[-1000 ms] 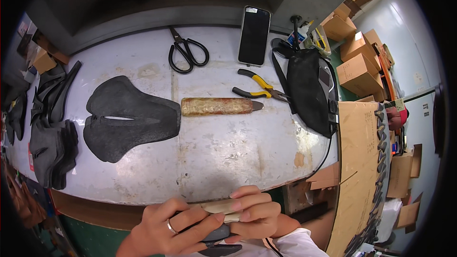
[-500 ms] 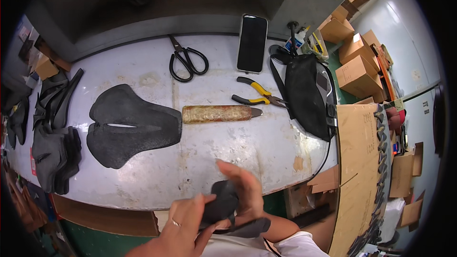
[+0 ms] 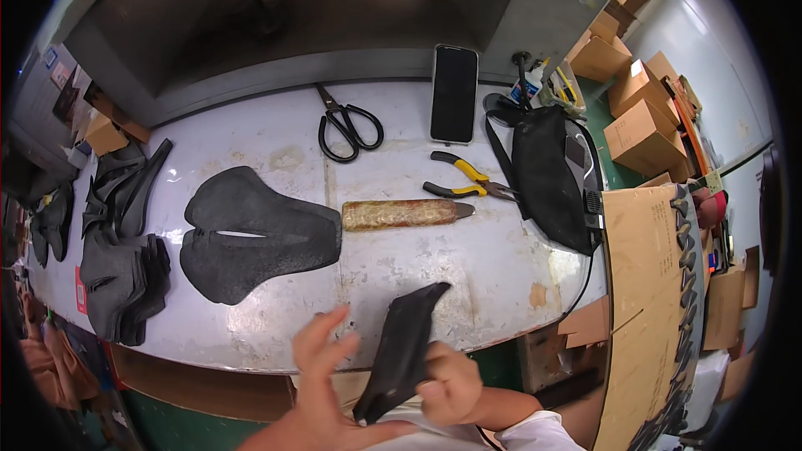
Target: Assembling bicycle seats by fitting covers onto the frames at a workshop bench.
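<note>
Over the table's near edge, my right hand (image 3: 451, 382) is closed on the side of a curved black saddle-like piece (image 3: 399, 342), which is tilted with one end up. My left hand (image 3: 322, 367) has its fingers spread on the other side, its thumb by the piece's lower end; I cannot tell whether it touches. A flat black saddle-shaped cover (image 3: 259, 255) with a slot lies on the table to the left. The narrow end of that cover meets a tape-wrapped knife (image 3: 401, 215) with a short blade pointing right.
Black-handled scissors (image 3: 347, 129), a phone (image 3: 454, 93), yellow-black pliers (image 3: 468, 179) and a black bag (image 3: 547, 175) lie farther back on the table (image 3: 276, 317). Stacked black pieces (image 3: 125, 284) stand at left. A cardboard box (image 3: 643, 284) and several cartons are at right.
My left hand has let go of the black piece and spread its fingers. My right hand now grips its side, and the piece is raised and turned. The view has shifted slightly.
</note>
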`<move>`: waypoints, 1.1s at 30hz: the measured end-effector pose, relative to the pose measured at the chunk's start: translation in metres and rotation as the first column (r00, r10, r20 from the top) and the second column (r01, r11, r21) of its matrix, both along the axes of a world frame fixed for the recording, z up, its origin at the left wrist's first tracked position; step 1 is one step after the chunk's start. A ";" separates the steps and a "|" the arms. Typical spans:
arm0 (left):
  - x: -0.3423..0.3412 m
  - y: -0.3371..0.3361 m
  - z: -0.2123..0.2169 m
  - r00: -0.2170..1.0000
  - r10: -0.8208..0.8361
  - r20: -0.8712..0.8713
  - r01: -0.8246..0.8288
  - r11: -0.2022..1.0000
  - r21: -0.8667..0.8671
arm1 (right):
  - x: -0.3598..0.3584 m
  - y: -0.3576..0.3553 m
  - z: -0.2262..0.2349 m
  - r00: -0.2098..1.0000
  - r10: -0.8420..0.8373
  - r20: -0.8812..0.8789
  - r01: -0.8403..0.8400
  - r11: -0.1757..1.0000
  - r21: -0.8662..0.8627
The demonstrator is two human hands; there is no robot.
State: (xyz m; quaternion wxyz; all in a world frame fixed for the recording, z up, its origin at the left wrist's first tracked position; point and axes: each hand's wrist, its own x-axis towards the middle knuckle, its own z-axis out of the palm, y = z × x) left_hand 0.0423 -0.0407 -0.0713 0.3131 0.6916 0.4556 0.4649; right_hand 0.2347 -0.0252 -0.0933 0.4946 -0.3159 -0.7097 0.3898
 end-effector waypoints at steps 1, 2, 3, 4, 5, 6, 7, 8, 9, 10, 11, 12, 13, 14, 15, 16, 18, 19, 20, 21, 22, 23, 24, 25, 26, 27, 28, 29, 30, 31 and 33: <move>0.006 -0.001 0.000 0.999 0.009 -0.044 -0.008 1.000 0.023 | -0.003 0.005 0.004 0.995 0.099 -0.005 -0.099 0.993 0.059; 0.006 0.003 -0.007 0.995 0.061 0.081 -0.065 0.997 0.042 | -0.002 0.002 0.003 0.992 0.118 -0.051 -0.113 0.989 0.095; 0.003 0.007 -0.017 0.973 0.111 0.204 -0.124 0.991 0.053 | -0.002 -0.001 0.001 0.985 0.140 -0.097 -0.126 0.983 0.133; -0.005 0.013 -0.022 0.961 0.147 0.236 -0.167 0.984 0.067 | -0.002 0.001 0.000 0.986 0.137 -0.099 -0.123 0.983 0.133; -0.010 0.012 -0.018 0.964 0.149 0.220 -0.162 0.986 0.040 | -0.001 0.004 0.000 0.978 0.178 -0.107 -0.159 0.973 0.165; -0.020 0.008 -0.016 0.999 -0.024 0.041 0.023 1.000 0.019 | -0.001 0.006 -0.001 0.969 0.220 -0.115 -0.195 0.961 0.197; -0.027 0.004 -0.013 0.971 -0.202 -0.131 0.200 0.979 -0.032 | 0.001 0.007 -0.004 0.969 0.219 -0.116 -0.193 0.961 0.199; -0.031 0.000 -0.009 0.970 -0.202 -0.133 0.200 0.979 -0.031 | 0.004 0.007 -0.008 0.978 0.186 -0.095 -0.174 0.978 0.115; -0.033 -0.002 -0.003 0.982 -0.063 -0.176 0.080 0.993 0.089 | 0.005 0.007 -0.014 0.986 0.154 -0.071 -0.152 0.988 0.030; -0.032 -0.002 0.000 0.983 0.058 -0.174 -0.020 0.976 0.217 | 0.011 -0.021 -0.020 0.979 -0.151 -0.137 0.080 0.904 -0.421; -0.044 -0.017 -0.015 0.979 0.066 -0.191 -0.024 0.976 0.215 | 0.007 -0.005 -0.003 0.931 -0.291 -0.219 0.117 0.809 -0.577; -0.060 -0.039 -0.036 0.915 0.236 0.327 -0.251 0.968 0.002 | 0.009 -0.004 -0.014 0.813 -0.324 -0.483 -0.067 0.773 -0.631; -0.062 -0.037 -0.034 0.566 0.435 0.700 -0.330 0.898 -0.291 | -0.003 0.013 -0.008 0.618 -0.369 -0.694 -0.267 0.732 -0.627; -0.050 -0.035 -0.036 0.474 0.149 0.868 -0.190 0.980 -0.065 | -0.014 0.012 0.015 0.614 -0.726 -0.311 -0.150 0.279 -0.948; -0.025 -0.012 -0.015 0.302 -0.175 0.937 -0.062 0.977 0.203 | -0.010 0.011 0.017 0.607 -0.732 -0.308 -0.126 0.295 -0.947; -0.028 -0.002 -0.012 0.445 -0.249 0.860 0.046 0.966 0.256 | -0.007 0.011 0.005 0.644 -0.525 -0.557 -0.267 0.528 -0.806; -0.039 -0.010 -0.014 0.696 -0.104 0.710 0.108 0.993 0.039 | 0.004 0.023 -0.016 0.584 -0.110 -0.804 -0.580 0.636 -0.509; -0.040 -0.018 -0.019 0.783 0.090 0.615 0.044 0.979 -0.198 | 0.007 0.027 -0.015 0.675 -0.232 -0.700 -0.489 0.570 -0.660; -0.033 0.001 -0.004 0.919 0.081 0.385 -0.038 0.992 -0.120 | -0.001 0.033 -0.001 0.712 -0.329 -0.621 -0.447 0.469 -0.762; -0.009 -0.002 0.033 0.654 0.377 0.656 -0.029 0.879 -0.476 | -0.010 0.037 0.017 0.739 -0.403 -0.540 -0.418 0.354 -0.837; -0.009 -0.004 0.032 0.672 0.382 0.634 -0.008 0.860 -0.510 | -0.001 0.037 0.009 0.712 -0.267 -0.649 -0.526 0.410 -0.745; -0.012 -0.009 0.028 0.690 0.392 0.608 0.007 0.836 -0.548 | 0.008 0.036 0.001 0.713 -0.274 -0.645 -0.517 0.415 -0.749; -0.016 -0.012 0.023 0.690 0.387 0.612 0.017 0.836 -0.548 | 0.016 0.034 -0.005 0.730 -0.178 -0.660 -0.536 0.450 -0.714; -0.020 -0.013 0.016 0.752 0.325 0.574 0.070 0.826 -0.560 | 0.024 0.029 -0.013 0.744 -0.082 -0.664 -0.553 0.482 -0.679; -0.026 -0.013 0.012 0.808 0.260 0.529 0.114 0.812 -0.572 | 0.024 0.021 -0.023 0.688 -0.136 -0.713 -0.571 0.505 -0.647; -0.033 -0.012 0.009 0.808 0.256 0.531 0.118 0.813 -0.571 | 0.029 0.018 -0.026 0.688 -0.138 -0.712 -0.568 0.508 -0.647; -0.040 -0.009 0.006 0.884 0.104 0.456 0.221 0.767 -0.602 | 0.031 0.020 -0.024 0.775 -0.026 -0.631 -0.518 0.545 -0.659; -0.046 -0.006 0.003 0.923 -0.060 0.380 0.310 0.704 -0.640 | 0.030 0.023 -0.020 0.845 0.082 -0.529 -0.471 0.585 -0.661; -0.052 0.000 -0.001 0.895 -0.198 0.400 0.435 0.590 -0.680 | 0.028 0.024 -0.011 0.883 0.133 -0.450 -0.439 0.572 -0.693; -0.046 0.007 0.007 0.894 -0.192 0.405 0.435 0.589 -0.681 | 0.027 0.024 -0.013 0.884 0.134 -0.447 -0.438 0.566 -0.698; -0.024 0.016 0.032 0.886 -0.166 0.433 0.444 0.574 -0.688 | 0.026 0.022 -0.015 0.874 0.350 -0.338 -0.485 0.574 -0.660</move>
